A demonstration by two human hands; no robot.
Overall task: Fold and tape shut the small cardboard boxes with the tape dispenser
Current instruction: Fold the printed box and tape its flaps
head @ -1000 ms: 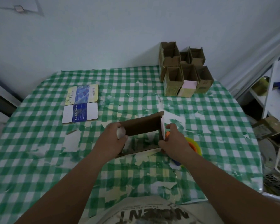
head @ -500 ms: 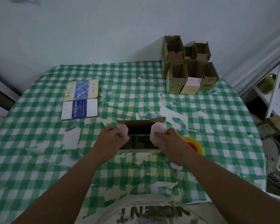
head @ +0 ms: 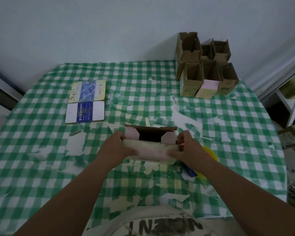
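Box (head: 150,145) sits on the counter (head: 41,167) just left of the dispenser (head: 209,155) — left hand (head: 117,148) and right hand (head: 188,150) each grip an end, likely steadying it so the side flaps tuck in.

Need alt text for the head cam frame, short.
Two hands, left and right, grip the ends of a small cardboard box on a green checked tablecloth, its top partly open. Open boxes cluster at the far right, two flat printed cartons lie far left, and a yellow object shows behind the right hand.
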